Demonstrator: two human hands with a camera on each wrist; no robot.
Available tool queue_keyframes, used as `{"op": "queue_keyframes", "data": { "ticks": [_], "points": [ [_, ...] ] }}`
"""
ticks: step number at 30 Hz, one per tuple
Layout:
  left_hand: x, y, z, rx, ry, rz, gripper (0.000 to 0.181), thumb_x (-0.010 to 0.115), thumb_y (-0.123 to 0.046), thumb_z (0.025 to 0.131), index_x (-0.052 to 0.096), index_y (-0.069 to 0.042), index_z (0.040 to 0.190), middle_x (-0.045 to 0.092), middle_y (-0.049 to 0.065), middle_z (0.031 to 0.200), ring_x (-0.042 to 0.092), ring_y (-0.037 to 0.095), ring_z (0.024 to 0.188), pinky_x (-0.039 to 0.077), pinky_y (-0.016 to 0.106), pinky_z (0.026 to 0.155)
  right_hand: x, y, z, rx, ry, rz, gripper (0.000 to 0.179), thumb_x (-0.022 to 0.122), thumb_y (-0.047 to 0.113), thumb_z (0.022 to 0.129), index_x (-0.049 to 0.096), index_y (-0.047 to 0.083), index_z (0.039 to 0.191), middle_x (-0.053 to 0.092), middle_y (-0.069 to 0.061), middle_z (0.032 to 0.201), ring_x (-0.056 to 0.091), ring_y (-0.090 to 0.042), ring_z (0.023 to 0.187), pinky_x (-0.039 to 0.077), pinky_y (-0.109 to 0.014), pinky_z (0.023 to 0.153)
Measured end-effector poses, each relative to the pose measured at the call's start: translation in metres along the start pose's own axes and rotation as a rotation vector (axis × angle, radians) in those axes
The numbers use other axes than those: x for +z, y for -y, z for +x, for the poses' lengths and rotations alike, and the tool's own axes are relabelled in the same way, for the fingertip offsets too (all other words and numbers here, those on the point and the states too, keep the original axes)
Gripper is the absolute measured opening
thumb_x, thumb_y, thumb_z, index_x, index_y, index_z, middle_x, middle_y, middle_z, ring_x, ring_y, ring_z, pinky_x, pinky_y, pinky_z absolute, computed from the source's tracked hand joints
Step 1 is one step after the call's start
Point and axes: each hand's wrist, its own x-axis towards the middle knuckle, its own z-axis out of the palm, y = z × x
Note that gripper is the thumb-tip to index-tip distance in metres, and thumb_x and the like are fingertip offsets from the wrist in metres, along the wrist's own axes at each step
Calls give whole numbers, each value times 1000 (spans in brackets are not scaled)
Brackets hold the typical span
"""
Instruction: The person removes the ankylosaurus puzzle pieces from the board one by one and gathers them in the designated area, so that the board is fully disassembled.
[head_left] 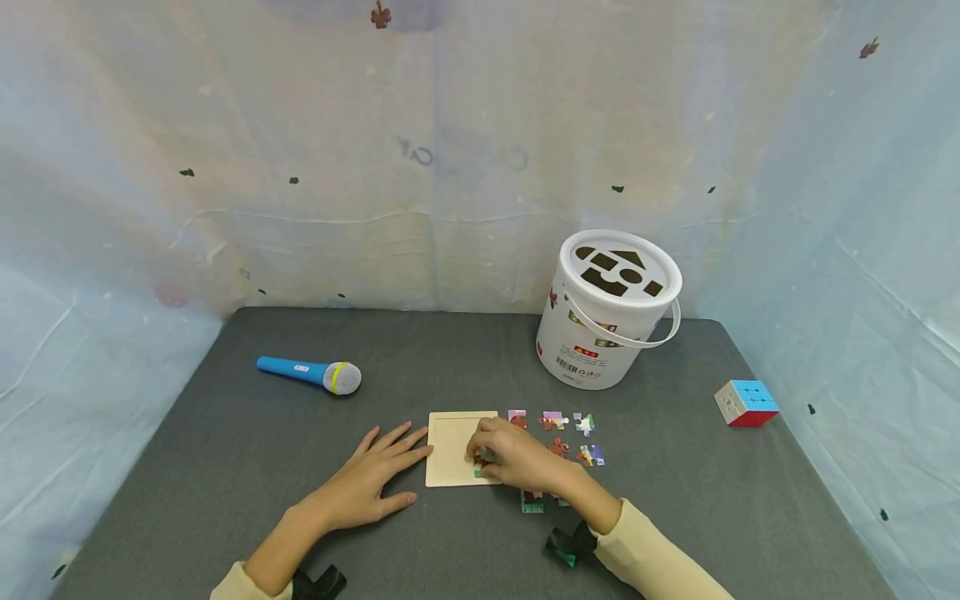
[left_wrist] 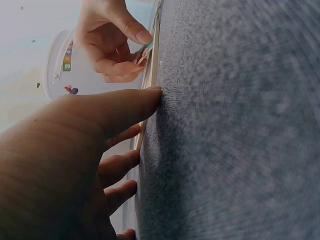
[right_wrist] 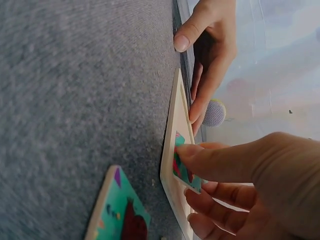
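Note:
A light wooden puzzle tray [head_left: 448,454] lies flat on the dark grey table. Spread with straight fingers, my left hand [head_left: 363,487] rests on the table, its fingertips right at the tray's left edge. Over the tray's right side, my right hand [head_left: 517,457] pinches a jigsaw piece [right_wrist: 186,175] between thumb and fingers. That piece is green with red and brown print, tilted close over the tray in the right wrist view. Loose jigsaw pieces [head_left: 553,419] lie to the right of the tray, partly hidden by my right hand and forearm. One green-and-brown loose piece [right_wrist: 122,212] shows near the right wrist.
Behind the pieces stands a white bucket [head_left: 592,342] with a shape-hole lid and a handle. A blue toy microphone [head_left: 300,369] lies at the back left. At the right edge sits a puzzle cube [head_left: 747,403]. Pale sheeting [head_left: 337,258] hangs around the table.

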Motion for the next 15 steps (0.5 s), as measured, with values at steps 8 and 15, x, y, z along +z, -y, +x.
{"op": "queue_keyframes", "data": {
  "ticks": [8,15],
  "points": [
    [0,0,0,5,-7,-5,65,70,-39,93,47,-19,151,31,7,161,22,37,149,11,70,112,-2,1,-2,28,23,59,19,78,2,85,71,8,102,59,-2,96,54,-9,76,46,-17,67],
    [1,0,0,6,-9,-1,66,70,-40,93,48,-19,151,32,8,161,23,37,149,11,71,112,-5,-1,-4,16,31,100,21,68,-7,89,70,6,105,61,-2,99,55,-9,78,47,-18,69]
  ]
}}
